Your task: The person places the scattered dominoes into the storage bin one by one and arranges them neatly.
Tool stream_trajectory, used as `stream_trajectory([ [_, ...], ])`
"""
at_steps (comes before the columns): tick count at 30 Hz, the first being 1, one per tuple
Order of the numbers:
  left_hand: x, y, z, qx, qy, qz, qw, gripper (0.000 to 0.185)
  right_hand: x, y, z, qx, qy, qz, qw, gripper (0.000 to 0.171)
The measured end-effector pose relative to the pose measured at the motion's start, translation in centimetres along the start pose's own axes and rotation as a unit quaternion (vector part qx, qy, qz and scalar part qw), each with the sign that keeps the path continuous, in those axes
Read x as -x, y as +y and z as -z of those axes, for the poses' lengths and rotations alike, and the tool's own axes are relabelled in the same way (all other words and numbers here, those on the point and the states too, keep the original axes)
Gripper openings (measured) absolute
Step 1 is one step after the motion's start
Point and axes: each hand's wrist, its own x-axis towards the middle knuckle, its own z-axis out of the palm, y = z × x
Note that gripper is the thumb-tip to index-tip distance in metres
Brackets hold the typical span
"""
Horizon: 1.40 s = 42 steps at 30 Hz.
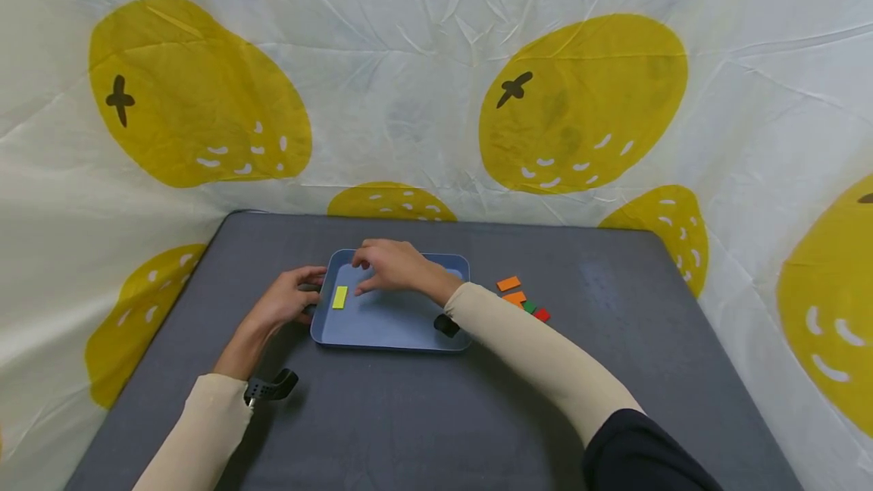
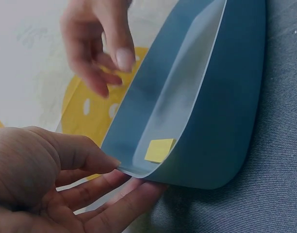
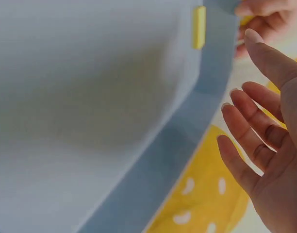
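Blue plastic tray [image 1: 389,324] sits near the middle of a dark grey tabletop [image 1: 614,400], seen from a head-worn camera looking down. A single yellow rectangular tile [image 1: 339,297] lies flat inside the tray, close to its left wall. The left hand [image 1: 286,300] holds the tray's left edge: in the left wrist view the thumb lies on the rim and the fingers reach beneath it, steadying the tray. The right hand [image 1: 390,265] hovers above the far left part of the tray, empty, with its fingers loosely spread and relaxed; the right wrist view shows the open palm and nothing held in it.

To the right of the tray, well apart from both hands, a small cluster of tiles rests on the tabletop: an orange tile [image 1: 508,283], a second orange tile [image 1: 514,298], a green tile [image 1: 529,307] and a red tile [image 1: 542,314], lying just beside one another.

Judging from this layout, the step in hand is the release of the yellow tile into the tray, with four tiles left outside. A next move would call for the right hand to travel across to the cluster and pinch one thin, flat tile off the surface.
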Motion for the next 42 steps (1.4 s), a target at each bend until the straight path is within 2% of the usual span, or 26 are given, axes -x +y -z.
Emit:
stream_trajectory([
  [13,0.2,0.0,-0.3,-0.001,0.009,0.002,1.0,0.057,5.8,1.2,2.3,-0.027,0.048,-0.003,0.998,0.051],
  [23,0.1,0.0,-0.4,-0.004,0.007,0.002,1.0,0.057,9.7,2.1,3.5,-0.048,0.062,-0.022,0.997,0.051],
  [42,0.3,0.1,-0.5,-0.01,0.008,-0.005,0.9999,0.057,16.4,4.3,4.1,-0.056,0.079,-0.061,0.993,0.048],
])
